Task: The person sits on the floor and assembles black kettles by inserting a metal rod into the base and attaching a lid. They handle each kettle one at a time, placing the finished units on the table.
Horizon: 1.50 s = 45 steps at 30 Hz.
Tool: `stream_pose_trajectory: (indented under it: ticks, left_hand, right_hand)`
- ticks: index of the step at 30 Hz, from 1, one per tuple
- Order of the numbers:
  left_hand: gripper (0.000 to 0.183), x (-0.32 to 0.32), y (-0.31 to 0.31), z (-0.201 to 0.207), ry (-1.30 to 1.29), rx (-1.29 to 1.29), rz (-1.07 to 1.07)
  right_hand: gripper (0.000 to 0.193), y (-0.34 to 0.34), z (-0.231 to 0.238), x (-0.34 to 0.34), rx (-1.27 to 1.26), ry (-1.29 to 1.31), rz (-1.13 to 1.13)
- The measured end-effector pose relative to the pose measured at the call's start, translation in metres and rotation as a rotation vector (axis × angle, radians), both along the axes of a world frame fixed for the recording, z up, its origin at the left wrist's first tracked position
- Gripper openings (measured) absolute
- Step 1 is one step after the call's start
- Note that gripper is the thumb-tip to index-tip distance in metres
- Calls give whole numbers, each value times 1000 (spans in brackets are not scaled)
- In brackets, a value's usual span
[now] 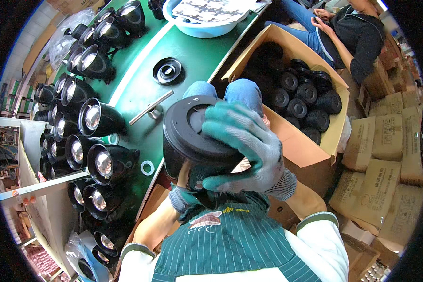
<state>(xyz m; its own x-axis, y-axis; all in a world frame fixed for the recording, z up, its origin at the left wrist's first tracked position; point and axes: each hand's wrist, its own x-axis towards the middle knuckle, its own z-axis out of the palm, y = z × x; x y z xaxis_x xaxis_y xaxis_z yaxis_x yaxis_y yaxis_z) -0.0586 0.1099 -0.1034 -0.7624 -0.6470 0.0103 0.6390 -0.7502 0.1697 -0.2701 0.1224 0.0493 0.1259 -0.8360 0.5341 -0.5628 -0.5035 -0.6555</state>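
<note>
Right hand (249, 145) arched, thumb apart; left hand (190, 195) low, mostly hidden

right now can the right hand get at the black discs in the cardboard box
Probably yes: the cardboard box is open and the upper black discs lie uncovered, though the right hand would first have to leave the round black part.

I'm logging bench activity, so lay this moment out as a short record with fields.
Right hand: gloved, clasping the black lidded part
Left hand: gloved, mostly hidden by that part
Green table: black disc, metal bar, white ring; black housings at left
Carton: round black parts
Nearby: seated person in a dark top
</note>
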Motion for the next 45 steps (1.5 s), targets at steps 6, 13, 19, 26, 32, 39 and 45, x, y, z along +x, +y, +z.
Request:
stream_pose_trajectory:
  ticks: [6,13,19,26,32,39,45]
  left_hand:
    - [62,21,-7,-10,-632,86,-30]
    - [57,19,-31,7,-1013,-608,483]
    - [52,46,-63,22,-1113,-2074,68]
    - [51,66,-175,-34,-2543,-1849,487]
    - [35,44,-182,24,-1914,-1190,266]
    - [48,-18,-118,125,-1269,-1847,-34]
    - [49,-62,-23,148,-2116,-2162,-126]
  right_hand:
    - [73,10,-6,-10,-40,44,28]
    - [65,-14,-30,-51,409,-653,102]
    - [30,-14,-107,-52,284,-702,-125]
    - [32,12,-133,3,175,-585,-198]
    - [54,16,-119,-3,249,-598,-278]
    - [60,-28,-110,-22,526,-1405,-93]
    - [49,-77,-130,-40,936,-1465,359]
